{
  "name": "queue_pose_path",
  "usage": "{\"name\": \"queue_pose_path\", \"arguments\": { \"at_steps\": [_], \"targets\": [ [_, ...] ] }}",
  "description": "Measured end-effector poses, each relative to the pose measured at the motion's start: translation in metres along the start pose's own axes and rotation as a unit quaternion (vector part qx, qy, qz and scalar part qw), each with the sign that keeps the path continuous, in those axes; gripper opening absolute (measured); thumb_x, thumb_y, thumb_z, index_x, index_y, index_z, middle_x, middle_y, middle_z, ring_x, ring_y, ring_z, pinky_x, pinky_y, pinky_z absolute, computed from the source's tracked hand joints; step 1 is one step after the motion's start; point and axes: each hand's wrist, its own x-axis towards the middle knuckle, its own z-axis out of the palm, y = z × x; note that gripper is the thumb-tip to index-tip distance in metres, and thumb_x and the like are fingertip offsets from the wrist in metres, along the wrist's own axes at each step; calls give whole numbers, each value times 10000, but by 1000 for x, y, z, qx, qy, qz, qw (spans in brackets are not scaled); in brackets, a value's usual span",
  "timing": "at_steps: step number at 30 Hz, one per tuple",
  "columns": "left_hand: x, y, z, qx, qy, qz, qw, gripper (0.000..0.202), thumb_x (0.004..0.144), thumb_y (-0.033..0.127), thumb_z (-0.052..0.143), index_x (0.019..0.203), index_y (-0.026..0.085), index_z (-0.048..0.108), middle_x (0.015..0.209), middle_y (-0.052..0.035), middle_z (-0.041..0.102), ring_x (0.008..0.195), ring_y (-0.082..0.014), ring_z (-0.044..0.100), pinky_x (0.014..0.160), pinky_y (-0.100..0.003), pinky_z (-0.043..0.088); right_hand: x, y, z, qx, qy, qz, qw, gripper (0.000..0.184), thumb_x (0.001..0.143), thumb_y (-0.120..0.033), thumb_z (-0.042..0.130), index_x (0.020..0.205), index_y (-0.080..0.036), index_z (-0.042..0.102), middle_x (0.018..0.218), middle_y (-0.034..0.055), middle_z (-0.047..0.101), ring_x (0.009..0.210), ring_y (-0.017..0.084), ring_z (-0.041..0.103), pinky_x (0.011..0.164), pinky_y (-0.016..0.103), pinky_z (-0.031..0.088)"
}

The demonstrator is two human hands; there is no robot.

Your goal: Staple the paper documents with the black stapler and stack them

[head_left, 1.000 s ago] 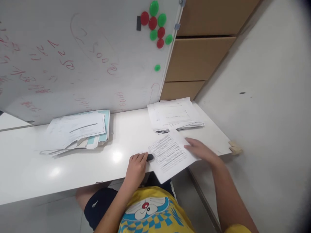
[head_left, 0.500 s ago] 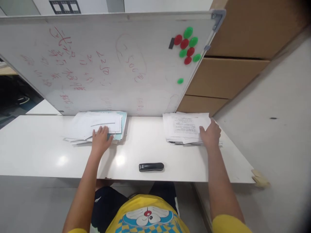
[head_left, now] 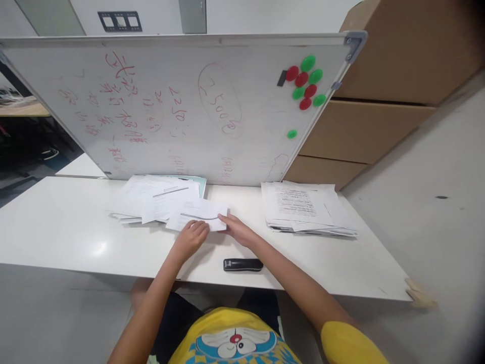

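A white sheet of paper point(head_left: 200, 208) with a dark line across it is held between my two hands in front of the left paper stack. My left hand point(head_left: 193, 236) has its curled fingers on the sheet's near edge. At the sheet's right end my right hand point(head_left: 235, 228) pinches it, thumb on top. The left paper stack point(head_left: 142, 199), loosely fanned with a light blue folder at its back, lies just behind the sheet. A black stapler point(head_left: 243, 264) rests near the table's front edge, below my right forearm.
Another stack of printed papers point(head_left: 303, 207) sits at the right of the white table point(head_left: 76, 227). Behind stands a whiteboard point(head_left: 250, 146) with red writing and several round magnets point(head_left: 308, 63). Cardboard boxes point(head_left: 352, 124) are piled behind its right end, beside a wall.
My right hand has left the right stack and moved left to grip the sheet. My left hand has come right and nearer, with the sheet now off the left stack. The view has shifted slightly.
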Motion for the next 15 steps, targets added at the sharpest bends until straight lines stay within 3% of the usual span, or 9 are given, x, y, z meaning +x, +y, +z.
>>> {"name": "queue_pose_path", "arguments": {
  "at_steps": [2,3,7,10,15],
  "targets": [
    [-2,-7,-6,-21,-30,28,999,227,907,132,445,1043,199,613,1100,-81,678,1059,-211,609,909,-383,446,5,-2,11,-15,26,-16,999,273,793,-291,564,1044,-206,631,1020,61,713,978,253,646,881,420,497],
    [-5,-15,-11,-20,-36,11,999,219,910,179,464,1070,201,611,1114,-83,675,1073,-221,604,914,-390,445,5,-3,14,-27,44,-26,998,307,758,-231,574,1059,-208,622,1038,51,709,1003,253,635,906,421,481],
    [-27,-66,-30,50,-35,-198,978,296,893,278,482,1153,189,594,1153,-127,654,1136,-289,565,926,-440,423,-9,-6,8,-75,107,-63,989,421,683,-143,549,1093,-214,612,1116,41,684,1084,253,595,980,407,420],
    [-47,-95,-36,80,-49,-265,959,271,871,305,489,1083,196,617,1158,-125,651,1108,-308,570,895,-437,422,-25,-7,-10,-105,149,-94,979,418,696,-176,530,1102,-219,617,1120,39,688,1074,249,604,967,392,431],
    [-61,-97,-31,103,-7,-274,956,253,898,255,398,776,199,613,800,-86,683,786,-252,624,735,-375,415,-43,2,-48,-123,253,-140,949,423,704,-240,567,1120,-191,625,1140,77,689,1075,270,611,967,407,434]
  ]
}}
